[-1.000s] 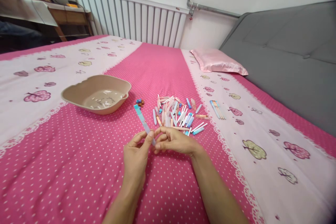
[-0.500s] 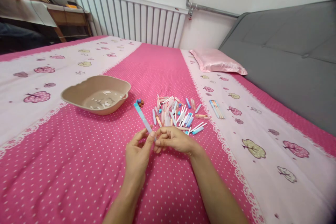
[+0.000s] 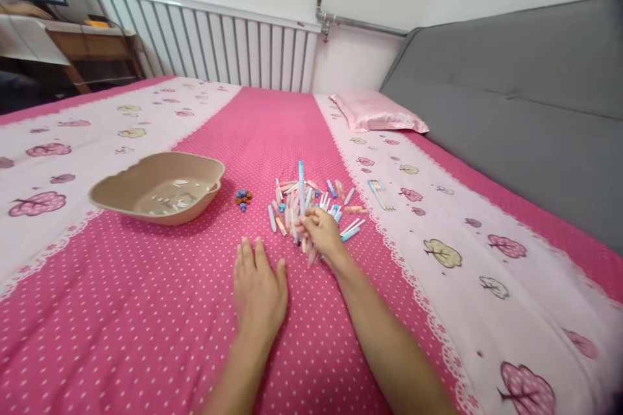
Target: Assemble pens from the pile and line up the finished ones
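Observation:
My right hand (image 3: pixel 318 230) is closed, its fingertips pinching the lower end of a slim pen (image 3: pixel 301 188) with a blue top and a pale, translucent body. The pen stands nearly upright over a pile of pen parts (image 3: pixel 293 214), with pink and blue barrels, caps and thin white sticks. Part of that pile is hidden behind the hand. My left hand (image 3: pixel 260 288) lies palm down on the bedspread, fingers stretched and holding nothing, to the near left of the pile.
A beige basin (image 3: pixel 111 196) with small white pieces inside stands at left. Between it and the pile lie small blue and brown parts (image 3: pixel 243 198). Several pens (image 3: pixel 381 194) lie side by side at right. Farther back are a pink pillow (image 3: pixel 377 113) and a grey headboard (image 3: pixel 511 58).
My hands have parted. The right has carried the pen up and right over the pile, turning it more upright; the left has let go and flattened on the bedspread. The view has shifted slightly right.

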`<move>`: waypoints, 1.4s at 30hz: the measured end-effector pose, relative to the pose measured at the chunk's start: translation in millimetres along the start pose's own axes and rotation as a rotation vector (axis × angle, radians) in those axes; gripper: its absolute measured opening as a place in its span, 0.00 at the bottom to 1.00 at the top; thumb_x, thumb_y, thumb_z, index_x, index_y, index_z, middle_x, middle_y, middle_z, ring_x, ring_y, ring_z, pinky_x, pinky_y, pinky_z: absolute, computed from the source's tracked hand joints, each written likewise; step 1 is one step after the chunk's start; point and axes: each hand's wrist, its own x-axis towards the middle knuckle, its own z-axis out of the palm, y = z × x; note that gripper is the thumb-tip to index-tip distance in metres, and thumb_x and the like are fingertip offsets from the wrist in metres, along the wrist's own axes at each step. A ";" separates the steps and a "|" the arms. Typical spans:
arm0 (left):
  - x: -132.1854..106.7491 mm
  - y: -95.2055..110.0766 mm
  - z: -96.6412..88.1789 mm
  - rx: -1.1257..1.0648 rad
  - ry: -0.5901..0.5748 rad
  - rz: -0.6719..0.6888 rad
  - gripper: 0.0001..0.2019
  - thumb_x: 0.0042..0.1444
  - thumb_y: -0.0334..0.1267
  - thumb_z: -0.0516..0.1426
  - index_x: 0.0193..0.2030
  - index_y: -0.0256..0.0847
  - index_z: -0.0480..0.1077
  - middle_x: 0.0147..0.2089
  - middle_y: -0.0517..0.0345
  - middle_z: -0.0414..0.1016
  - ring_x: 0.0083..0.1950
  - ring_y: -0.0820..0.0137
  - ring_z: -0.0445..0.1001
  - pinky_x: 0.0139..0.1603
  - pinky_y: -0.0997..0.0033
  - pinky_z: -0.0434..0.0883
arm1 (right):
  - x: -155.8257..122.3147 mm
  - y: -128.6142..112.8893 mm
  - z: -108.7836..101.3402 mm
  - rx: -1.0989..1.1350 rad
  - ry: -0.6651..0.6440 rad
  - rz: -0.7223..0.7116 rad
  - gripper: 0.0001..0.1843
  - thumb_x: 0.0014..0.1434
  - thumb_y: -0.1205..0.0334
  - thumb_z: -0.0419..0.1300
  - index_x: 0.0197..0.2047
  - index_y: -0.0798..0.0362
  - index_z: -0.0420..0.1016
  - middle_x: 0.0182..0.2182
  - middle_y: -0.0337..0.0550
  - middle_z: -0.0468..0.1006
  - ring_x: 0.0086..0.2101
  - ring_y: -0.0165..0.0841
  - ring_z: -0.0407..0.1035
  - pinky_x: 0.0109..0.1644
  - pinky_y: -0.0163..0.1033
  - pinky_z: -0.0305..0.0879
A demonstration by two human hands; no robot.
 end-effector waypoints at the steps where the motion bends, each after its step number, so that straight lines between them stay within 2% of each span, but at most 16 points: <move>1: -1.2 0.1 3.5 0.062 -0.009 0.006 0.30 0.60 0.43 0.44 0.63 0.19 0.56 0.67 0.29 0.52 0.68 0.48 0.50 0.64 0.48 0.54 | 2.8 2.6 -0.9 -0.002 0.035 -0.018 0.10 0.51 0.59 0.61 0.33 0.53 0.63 0.25 0.38 0.76 0.23 0.25 0.70 0.22 0.27 0.61; 6: -3.6 -2.5 12.9 0.220 -0.006 0.071 0.33 0.61 0.47 0.42 0.64 0.20 0.55 0.65 0.31 0.56 0.68 0.49 0.51 0.66 0.50 0.49 | 9.1 10.7 -6.8 -0.036 0.188 -0.076 0.08 0.54 0.58 0.56 0.34 0.52 0.62 0.28 0.39 0.76 0.25 0.27 0.70 0.24 0.32 0.68; 10: -3.5 -4.7 10.5 0.249 0.013 0.098 0.33 0.61 0.48 0.41 0.63 0.21 0.57 0.64 0.31 0.58 0.67 0.50 0.54 0.65 0.51 0.51 | 5.9 5.8 -27.1 -0.118 0.277 -0.116 0.07 0.55 0.59 0.54 0.37 0.53 0.64 0.32 0.44 0.78 0.27 0.30 0.73 0.27 0.34 0.69; 13: -4.1 -4.7 7.9 0.261 0.023 0.114 0.33 0.61 0.48 0.41 0.63 0.20 0.57 0.64 0.30 0.59 0.66 0.49 0.55 0.64 0.51 0.51 | 2.1 -5.3 -59.1 -0.210 0.359 -0.132 0.10 0.56 0.59 0.53 0.40 0.54 0.66 0.35 0.46 0.79 0.29 0.31 0.74 0.30 0.34 0.69; 17: -4.2 -3.8 7.4 0.287 0.035 0.119 0.33 0.60 0.49 0.41 0.62 0.21 0.59 0.63 0.30 0.60 0.65 0.49 0.57 0.63 0.51 0.52 | 1.0 -21.4 -117.1 -0.366 0.502 -0.111 0.12 0.57 0.60 0.53 0.42 0.56 0.70 0.34 0.48 0.80 0.34 0.33 0.75 0.37 0.34 0.69; 19: -3.7 -3.6 8.0 0.311 0.042 0.118 0.33 0.60 0.49 0.41 0.62 0.22 0.60 0.63 0.31 0.61 0.65 0.50 0.58 0.63 0.51 0.53 | 2.0 -26.7 -146.7 -0.445 0.576 -0.071 0.11 0.57 0.62 0.54 0.42 0.57 0.71 0.35 0.47 0.80 0.34 0.33 0.75 0.40 0.34 0.68; 22: -2.6 -3.9 9.4 0.333 0.049 0.118 0.33 0.60 0.49 0.41 0.62 0.23 0.60 0.62 0.32 0.62 0.64 0.50 0.58 0.63 0.52 0.53 | 4.1 -29.5 -184.9 -0.557 0.680 0.021 0.12 0.60 0.60 0.56 0.44 0.58 0.71 0.36 0.45 0.78 0.35 0.32 0.74 0.43 0.41 0.69; 26: -1.9 -4.6 11.1 0.349 0.054 0.122 0.33 0.60 0.50 0.40 0.62 0.23 0.60 0.62 0.33 0.62 0.64 0.51 0.58 0.63 0.53 0.52 | 8.6 -26.0 -219.4 -0.684 0.778 0.152 0.13 0.61 0.57 0.56 0.44 0.56 0.72 0.41 0.45 0.75 0.42 0.34 0.71 0.48 0.47 0.67; 29: -1.6 -4.7 11.8 0.364 0.057 0.126 0.33 0.60 0.50 0.40 0.62 0.23 0.60 0.62 0.33 0.62 0.64 0.51 0.58 0.63 0.52 0.52 | 15.0 -20.2 -233.7 -0.743 0.807 0.235 0.13 0.61 0.56 0.56 0.45 0.56 0.72 0.43 0.45 0.74 0.43 0.34 0.70 0.48 0.47 0.67; 33: -0.7 -4.0 12.4 0.364 0.063 0.124 0.34 0.59 0.50 0.40 0.61 0.22 0.60 0.62 0.32 0.63 0.64 0.50 0.58 0.63 0.53 0.52 | 25.7 -10.2 -241.2 -0.790 0.807 0.289 0.14 0.61 0.56 0.56 0.46 0.55 0.71 0.44 0.46 0.74 0.43 0.34 0.70 0.47 0.46 0.67; 42: 0.5 -3.2 13.6 0.421 0.048 0.116 0.33 0.59 0.50 0.41 0.61 0.23 0.60 0.62 0.34 0.63 0.64 0.50 0.58 0.63 0.54 0.51 | 40.4 7.7 -240.6 -0.881 0.796 0.255 0.16 0.62 0.53 0.54 0.47 0.54 0.71 0.45 0.46 0.74 0.42 0.34 0.70 0.47 0.46 0.67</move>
